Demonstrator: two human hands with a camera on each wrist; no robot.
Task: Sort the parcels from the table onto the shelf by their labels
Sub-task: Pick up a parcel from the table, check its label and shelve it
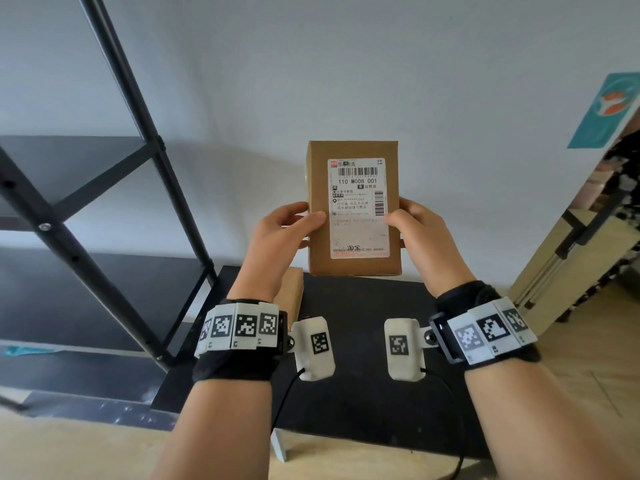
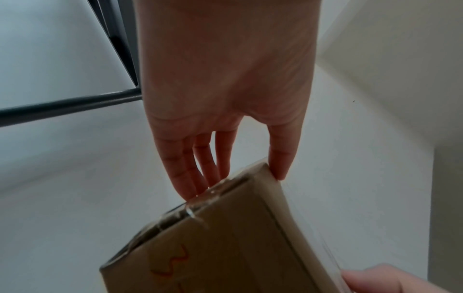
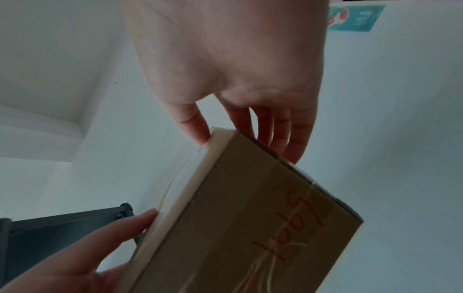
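A brown cardboard parcel [image 1: 353,265] stands upright in the air above the black table [image 1: 363,393], its white shipping label [image 1: 358,207] facing me. My left hand [image 1: 287,225] grips its left edge, thumb on the front and fingers behind. On the opposite edge my right hand [image 1: 414,225] holds it the same way. In the left wrist view the left hand [image 2: 233,172] pinches the taped parcel [image 2: 225,247]. The right wrist view shows the right hand [image 3: 250,138] clamping the parcel [image 3: 250,228], which bears orange handwriting. A second brown parcel [image 1: 293,296] lies on the table behind my left wrist.
A black metal shelf [image 1: 104,202] with slanted braces stands at the left, its boards dark and bare. A white wall is behind. A pale wooden stand [image 1: 568,265] and a teal poster [image 1: 606,109] are at the right.
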